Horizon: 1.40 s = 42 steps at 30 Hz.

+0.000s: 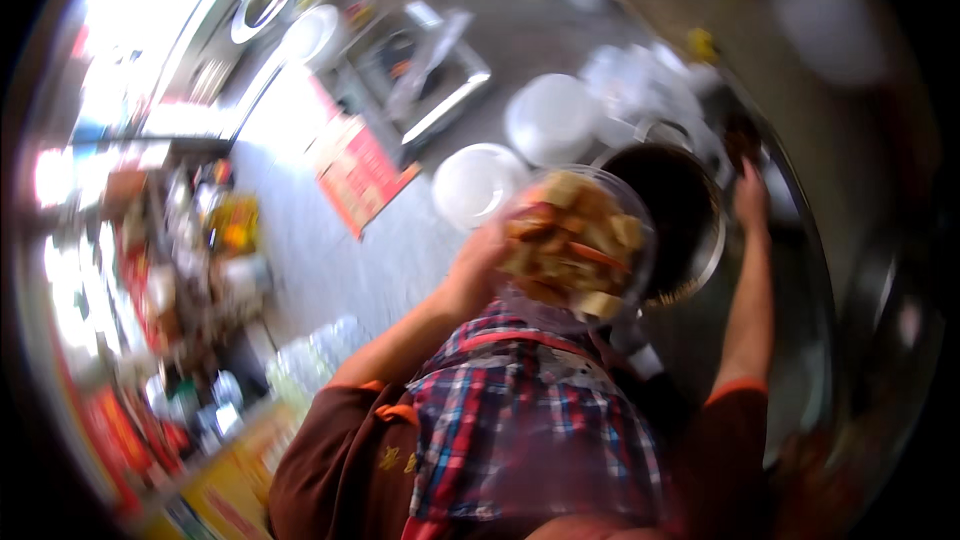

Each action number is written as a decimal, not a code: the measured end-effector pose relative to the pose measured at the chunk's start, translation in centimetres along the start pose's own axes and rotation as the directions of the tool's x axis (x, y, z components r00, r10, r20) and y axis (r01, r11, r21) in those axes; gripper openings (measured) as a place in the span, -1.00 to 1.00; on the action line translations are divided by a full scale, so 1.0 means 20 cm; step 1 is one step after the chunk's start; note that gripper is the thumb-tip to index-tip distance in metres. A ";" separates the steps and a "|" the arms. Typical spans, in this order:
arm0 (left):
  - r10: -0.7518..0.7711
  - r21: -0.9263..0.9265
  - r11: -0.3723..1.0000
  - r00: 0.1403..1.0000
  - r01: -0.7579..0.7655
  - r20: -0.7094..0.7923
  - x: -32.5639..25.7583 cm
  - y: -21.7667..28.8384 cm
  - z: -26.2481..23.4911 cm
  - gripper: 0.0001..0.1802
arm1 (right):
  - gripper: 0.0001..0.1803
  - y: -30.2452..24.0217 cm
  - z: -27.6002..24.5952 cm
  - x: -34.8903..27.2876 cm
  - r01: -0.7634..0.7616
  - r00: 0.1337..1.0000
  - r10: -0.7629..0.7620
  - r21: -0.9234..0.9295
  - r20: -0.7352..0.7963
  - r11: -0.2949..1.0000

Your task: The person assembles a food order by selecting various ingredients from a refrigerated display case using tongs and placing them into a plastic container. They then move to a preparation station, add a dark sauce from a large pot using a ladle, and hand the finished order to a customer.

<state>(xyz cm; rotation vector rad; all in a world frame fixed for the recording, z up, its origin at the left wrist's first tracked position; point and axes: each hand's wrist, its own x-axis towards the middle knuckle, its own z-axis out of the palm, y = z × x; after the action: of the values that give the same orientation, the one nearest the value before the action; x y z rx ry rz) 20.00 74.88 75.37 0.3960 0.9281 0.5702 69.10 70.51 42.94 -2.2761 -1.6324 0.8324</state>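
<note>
My left hand (478, 268) is closed on the side of a clear plastic bowl (648, 240), held up before my apron (530, 390). Chunky pieces of food (570, 245), pale yellow, brown and orange, fill the bowl. Just right of it, partly covered by it, stands a deep metal pot (712, 265) with dark contents. Beyond the pot's right side reaches my right hand (752, 202). A dark brown thing (741, 137) lies at its fingertips. Blur hides my right fingers and whether they grip that thing.
Two round white lids or plates (553, 118) lie behind the bowl, beside crumpled clear plastic (640, 80). A metal tray (450, 105) and flat red cardboard (365, 175) are farther left. Packed goods (185, 270) crowd the left side. The table edge (815, 250) curves past my right arm.
</note>
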 end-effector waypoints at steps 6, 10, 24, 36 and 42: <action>0.097 0.004 0.995 0.992 -0.097 -0.080 -0.17 -0.07 -0.04 -0.07 | -0.76 -0.18 0.05 -0.10 -0.016 0.990 0.055 -0.279 0.132 0.960; 0.116 -0.007 0.993 0.991 -0.116 -0.064 -0.21 -0.11 -0.12 -0.09 | -0.56 -0.23 0.03 -0.25 -0.211 0.970 0.228 -0.177 0.081 0.961; 0.013 0.029 1.000 1.000 -0.013 -0.002 -0.07 -0.06 0.06 -0.17 | -0.61 -0.16 0.15 -0.20 -0.234 0.970 0.239 -0.099 0.042 0.967; -0.059 -0.036 0.997 0.995 0.062 0.076 0.43 -0.24 0.21 -0.20 | -0.81 0.24 0.37 0.02 -0.057 0.899 0.226 0.411 -0.375 0.910; 0.032 0.109 0.993 0.999 -0.036 0.030 0.53 -0.38 0.19 -0.27 | -0.80 -0.27 -0.08 -0.15 -0.241 0.917 0.375 0.939 0.137 0.246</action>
<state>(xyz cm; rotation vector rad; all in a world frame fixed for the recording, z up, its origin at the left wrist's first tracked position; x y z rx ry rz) 30.24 75.14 66.58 0.5187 0.9292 0.5445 64.94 69.98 47.79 -1.6130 -0.2756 1.2566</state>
